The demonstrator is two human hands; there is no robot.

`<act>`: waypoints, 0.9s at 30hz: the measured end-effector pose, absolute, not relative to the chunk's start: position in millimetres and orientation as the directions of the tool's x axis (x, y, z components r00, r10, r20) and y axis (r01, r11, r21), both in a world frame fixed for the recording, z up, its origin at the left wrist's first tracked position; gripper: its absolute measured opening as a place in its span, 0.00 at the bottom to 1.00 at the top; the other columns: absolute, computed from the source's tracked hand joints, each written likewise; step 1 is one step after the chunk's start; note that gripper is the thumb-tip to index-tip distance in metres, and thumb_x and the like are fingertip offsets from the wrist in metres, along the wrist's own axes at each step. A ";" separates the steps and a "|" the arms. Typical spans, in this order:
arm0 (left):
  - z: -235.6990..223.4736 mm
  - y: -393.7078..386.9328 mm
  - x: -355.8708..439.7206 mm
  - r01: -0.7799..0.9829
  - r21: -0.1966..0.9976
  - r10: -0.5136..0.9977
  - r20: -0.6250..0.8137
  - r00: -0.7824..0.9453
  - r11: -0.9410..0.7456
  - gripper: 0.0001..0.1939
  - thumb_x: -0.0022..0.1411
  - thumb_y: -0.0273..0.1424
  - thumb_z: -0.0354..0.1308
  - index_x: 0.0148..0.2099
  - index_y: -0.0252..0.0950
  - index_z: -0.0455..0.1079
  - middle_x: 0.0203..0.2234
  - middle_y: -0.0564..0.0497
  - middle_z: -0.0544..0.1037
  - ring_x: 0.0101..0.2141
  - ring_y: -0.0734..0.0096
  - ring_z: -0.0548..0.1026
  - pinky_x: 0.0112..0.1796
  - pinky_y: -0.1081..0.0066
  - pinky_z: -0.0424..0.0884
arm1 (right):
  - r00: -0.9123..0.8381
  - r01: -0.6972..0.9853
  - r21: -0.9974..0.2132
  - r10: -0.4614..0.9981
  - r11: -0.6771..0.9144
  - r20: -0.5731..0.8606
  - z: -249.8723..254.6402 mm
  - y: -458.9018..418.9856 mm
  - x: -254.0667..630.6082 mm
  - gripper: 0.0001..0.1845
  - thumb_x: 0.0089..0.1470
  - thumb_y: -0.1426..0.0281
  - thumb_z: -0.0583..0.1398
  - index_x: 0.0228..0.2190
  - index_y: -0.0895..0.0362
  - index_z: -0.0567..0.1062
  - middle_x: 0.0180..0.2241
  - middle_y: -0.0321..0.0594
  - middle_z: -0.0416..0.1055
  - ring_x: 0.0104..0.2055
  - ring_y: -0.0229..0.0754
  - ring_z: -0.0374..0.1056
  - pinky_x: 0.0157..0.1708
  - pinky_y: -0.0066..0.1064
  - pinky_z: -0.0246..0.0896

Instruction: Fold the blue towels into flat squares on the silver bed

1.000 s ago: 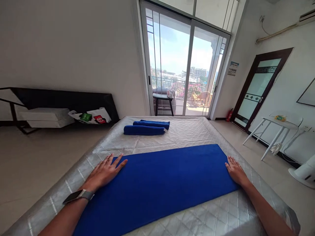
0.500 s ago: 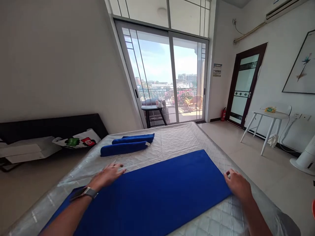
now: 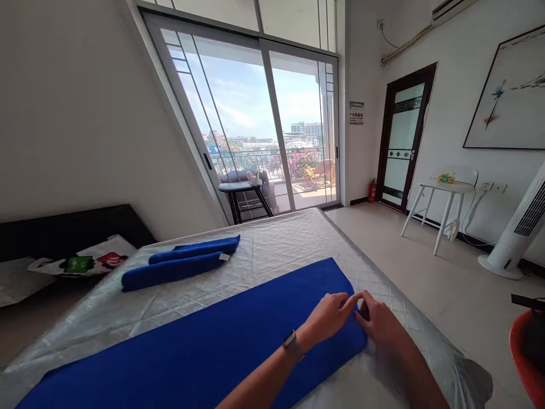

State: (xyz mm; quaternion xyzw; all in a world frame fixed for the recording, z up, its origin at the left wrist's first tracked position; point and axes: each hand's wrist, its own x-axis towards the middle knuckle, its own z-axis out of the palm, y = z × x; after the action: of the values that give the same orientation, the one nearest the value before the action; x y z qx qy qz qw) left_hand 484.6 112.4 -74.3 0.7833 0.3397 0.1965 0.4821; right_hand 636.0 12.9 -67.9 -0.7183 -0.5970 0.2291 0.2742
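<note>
A blue towel (image 3: 204, 335) lies spread lengthwise over the mattress (image 3: 293, 230). At its right end my right hand (image 3: 378, 321) is closed, pinching the towel's edge, which lifts slightly there. Close beside it, fingertips nearly touching those of the right, my left hand (image 3: 330, 315) is bent down over the same edge; its fingers look closed on the cloth, partly hidden by the hand itself. A watch sits on the left wrist. Farther back to the left lie a folded blue towel (image 3: 174, 272) with a white tag and another blue towel (image 3: 200, 247) behind it.
Beyond the mattress stand a dark stool (image 3: 242, 187) and a sliding glass door (image 3: 272, 113). To the right are a white chair (image 3: 455, 187), a tower fan (image 3: 519, 221) and a red container (image 3: 523, 346). A printed bag (image 3: 91, 261) lies at the left.
My left hand has moved right from the towel's far left edge to its right end, beside my right hand. The right end's edge is now raised a little. The view has turned right.
</note>
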 end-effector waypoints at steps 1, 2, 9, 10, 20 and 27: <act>-76.7 105.3 485.5 0.335 0.904 0.716 -0.049 0.697 -0.264 0.28 0.66 0.56 0.49 0.37 0.36 0.73 0.26 0.52 0.77 0.23 0.73 0.72 0.23 0.73 0.68 | 0.129 0.682 -0.729 0.991 -0.062 0.036 -68.3 12.5 634.3 0.09 0.58 0.67 0.57 0.41 0.51 0.71 0.29 0.34 0.74 0.32 0.41 0.72 0.32 0.30 0.61; -78.8 99.4 484.1 0.330 0.921 0.713 -0.090 0.695 -0.206 0.32 0.64 0.60 0.47 0.34 0.36 0.71 0.21 0.54 0.74 0.19 0.75 0.69 0.19 0.73 0.64 | 0.086 0.625 -0.781 0.994 -0.005 0.063 -68.2 12.0 632.4 0.09 0.58 0.65 0.57 0.41 0.51 0.70 0.28 0.33 0.74 0.31 0.41 0.71 0.32 0.30 0.61; -95.0 73.5 443.6 0.153 0.987 0.742 -0.137 0.656 0.048 0.36 0.46 0.68 0.58 0.33 0.39 0.63 0.16 0.57 0.70 0.17 0.72 0.71 0.19 0.72 0.66 | -0.269 0.244 -0.959 0.960 0.141 0.073 -61.5 5.9 614.7 0.22 0.55 0.53 0.63 0.46 0.50 0.68 0.34 0.33 0.76 0.37 0.42 0.74 0.42 0.37 0.69; -96.9 69.5 436.0 0.142 0.989 0.755 -0.126 0.644 0.044 0.35 0.46 0.67 0.59 0.33 0.39 0.63 0.16 0.57 0.70 0.17 0.72 0.72 0.19 0.72 0.67 | -0.319 0.213 -0.968 0.946 0.135 0.062 -61.8 5.5 611.3 0.23 0.54 0.53 0.64 0.46 0.50 0.68 0.34 0.34 0.76 0.38 0.42 0.74 0.43 0.38 0.69; -120.2 55.3 372.6 0.149 0.967 0.834 -0.252 0.490 0.205 0.22 0.48 0.48 0.63 0.27 0.42 0.56 0.13 0.63 0.64 0.18 0.67 0.76 0.21 0.70 0.71 | -0.170 0.563 -0.825 0.984 0.056 -0.049 -53.0 66.5 557.8 0.19 0.62 0.54 0.55 0.40 0.55 0.75 0.27 0.35 0.77 0.30 0.41 0.74 0.30 0.30 0.65; -110.5 50.5 369.1 0.282 0.958 0.869 -0.188 0.458 0.059 0.13 0.53 0.40 0.63 0.27 0.38 0.66 0.15 0.55 0.72 0.25 0.62 0.78 0.25 0.69 0.71 | 0.028 0.964 -0.264 0.999 -0.034 -0.024 -35.9 160.8 476.0 0.15 0.61 0.59 0.60 0.42 0.56 0.78 0.41 0.45 0.80 0.46 0.45 0.75 0.40 0.29 0.61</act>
State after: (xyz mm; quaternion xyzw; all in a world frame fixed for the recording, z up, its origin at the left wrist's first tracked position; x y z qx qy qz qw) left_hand 369.1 50.5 -110.5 0.6357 0.4523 0.2574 0.5701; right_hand 476.0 160.8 -35.9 -0.7118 -0.6896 0.1012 0.0874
